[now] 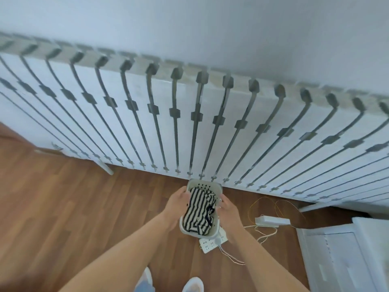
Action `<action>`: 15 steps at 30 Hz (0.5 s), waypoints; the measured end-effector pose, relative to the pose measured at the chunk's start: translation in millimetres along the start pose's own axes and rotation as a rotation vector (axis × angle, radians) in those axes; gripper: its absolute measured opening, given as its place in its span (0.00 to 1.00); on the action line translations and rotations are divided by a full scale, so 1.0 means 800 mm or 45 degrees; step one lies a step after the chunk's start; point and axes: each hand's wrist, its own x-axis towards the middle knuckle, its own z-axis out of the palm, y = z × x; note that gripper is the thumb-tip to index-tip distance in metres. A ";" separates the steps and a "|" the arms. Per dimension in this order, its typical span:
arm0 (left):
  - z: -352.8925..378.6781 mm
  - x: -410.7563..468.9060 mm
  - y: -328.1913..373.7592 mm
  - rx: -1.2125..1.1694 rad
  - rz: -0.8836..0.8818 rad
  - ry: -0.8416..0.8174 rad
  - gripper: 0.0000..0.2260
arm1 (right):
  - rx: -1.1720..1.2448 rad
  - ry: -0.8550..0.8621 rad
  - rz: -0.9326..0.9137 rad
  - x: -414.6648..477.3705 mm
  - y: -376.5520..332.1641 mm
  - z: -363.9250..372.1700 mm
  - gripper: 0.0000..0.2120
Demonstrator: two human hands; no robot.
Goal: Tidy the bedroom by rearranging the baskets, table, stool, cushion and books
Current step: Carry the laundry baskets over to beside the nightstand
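A small white plastic basket (205,184) with a perforated wall hangs above the wooden floor, close to the foot of the radiator. A black-and-white striped cloth (200,209) fills it. My left hand (177,204) grips the basket's left rim and my right hand (228,213) grips its right rim, fingers curled over the edges. Both forearms reach forward from the bottom of the view.
A long white radiator (189,123) runs along the wall ahead. A white power strip (208,244) lies on the floor under the basket, with thin cables and a white adapter box (271,220) to the right. White furniture (341,256) stands at the lower right.
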 end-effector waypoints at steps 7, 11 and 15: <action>-0.040 -0.027 -0.008 -0.039 0.011 0.090 0.21 | -0.113 -0.094 -0.037 -0.059 -0.050 0.018 0.27; -0.071 -0.042 -0.013 -0.118 0.059 0.151 0.21 | -0.208 -0.156 -0.097 -0.079 -0.074 0.038 0.26; -0.106 -0.056 -0.018 -0.204 0.106 0.196 0.22 | -0.212 -0.240 -0.163 -0.092 -0.094 0.068 0.25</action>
